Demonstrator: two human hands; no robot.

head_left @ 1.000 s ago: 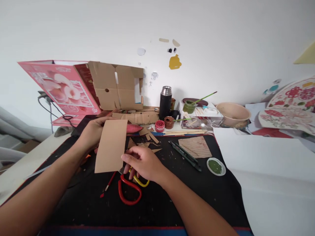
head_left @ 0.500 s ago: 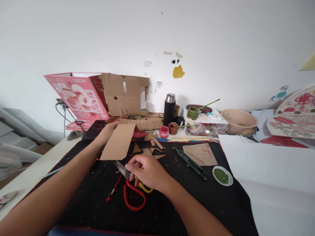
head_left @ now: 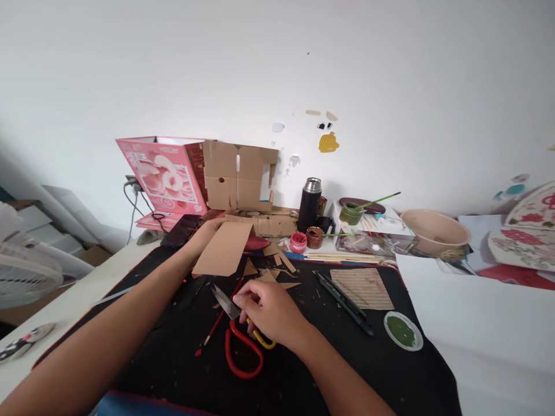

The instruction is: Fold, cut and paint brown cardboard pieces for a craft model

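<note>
I have left hand (head_left: pixel 207 233) holding flat, tan, roughly rectangular cardboard piece (head_left: pixel 223 252), tilted above black mat (head_left: pixel 173 364). Right hand (head_left: pixel 272 307) curls at steel scissors with red and yellow looped handles (head_left: pixel 234 327); whether gripping, cannot tell.

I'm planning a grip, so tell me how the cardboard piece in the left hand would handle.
The cardboard piece is probably fairly stiff, jutting from the left hand without visible sagging. It looks thin, so likely light and creasable.
</note>
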